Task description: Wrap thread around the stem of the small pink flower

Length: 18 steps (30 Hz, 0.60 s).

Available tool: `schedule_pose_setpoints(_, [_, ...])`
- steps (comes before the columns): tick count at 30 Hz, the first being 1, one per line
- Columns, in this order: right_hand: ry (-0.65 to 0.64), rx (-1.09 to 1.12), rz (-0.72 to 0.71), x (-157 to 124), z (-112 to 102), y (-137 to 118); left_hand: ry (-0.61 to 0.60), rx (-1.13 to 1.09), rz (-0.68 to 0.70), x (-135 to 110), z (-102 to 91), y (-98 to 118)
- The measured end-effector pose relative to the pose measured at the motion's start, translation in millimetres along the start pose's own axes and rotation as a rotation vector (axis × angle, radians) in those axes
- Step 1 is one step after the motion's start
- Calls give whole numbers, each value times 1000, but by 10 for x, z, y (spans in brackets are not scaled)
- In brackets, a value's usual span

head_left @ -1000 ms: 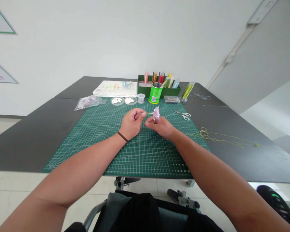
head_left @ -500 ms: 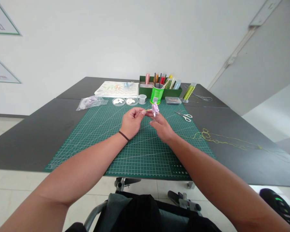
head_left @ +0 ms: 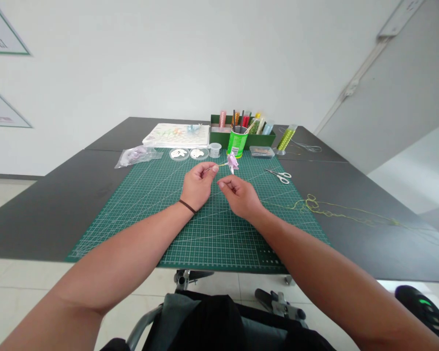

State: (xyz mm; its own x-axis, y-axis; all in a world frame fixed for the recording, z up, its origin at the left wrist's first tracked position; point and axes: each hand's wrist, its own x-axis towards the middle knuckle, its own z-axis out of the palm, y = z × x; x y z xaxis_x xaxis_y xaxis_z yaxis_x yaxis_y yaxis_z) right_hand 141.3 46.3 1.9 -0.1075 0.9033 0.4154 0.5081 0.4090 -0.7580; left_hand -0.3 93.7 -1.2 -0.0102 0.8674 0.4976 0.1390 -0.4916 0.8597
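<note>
Thumb and forefinger of the left hand (head_left: pixel 197 185) pinch the thin stem (head_left: pixel 222 165) of a lilac flower (head_left: pixel 233 161) above the green mat (head_left: pixel 212 234). The right hand (head_left: pixel 242 198) curls nearby; whether it grasps anything, one cannot tell. Scissors (head_left: pixel 282 178) lie rightward; beyond stands a green can (head_left: pixel 236 145).

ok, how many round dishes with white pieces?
2: one dish nearest the plastic bag, the other dish between that one and the small tub. No others visible.
</note>
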Motion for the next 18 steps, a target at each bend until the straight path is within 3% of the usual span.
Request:
schedule_pose_setpoints(7, [-26,-97,-61,-24,-28,-16,-188,351,182,-30,-45,64])
schedule_pose_setpoints(18, [-5,-85,-52,-13,-65,-33,-306,589,170,-62,-83,40])
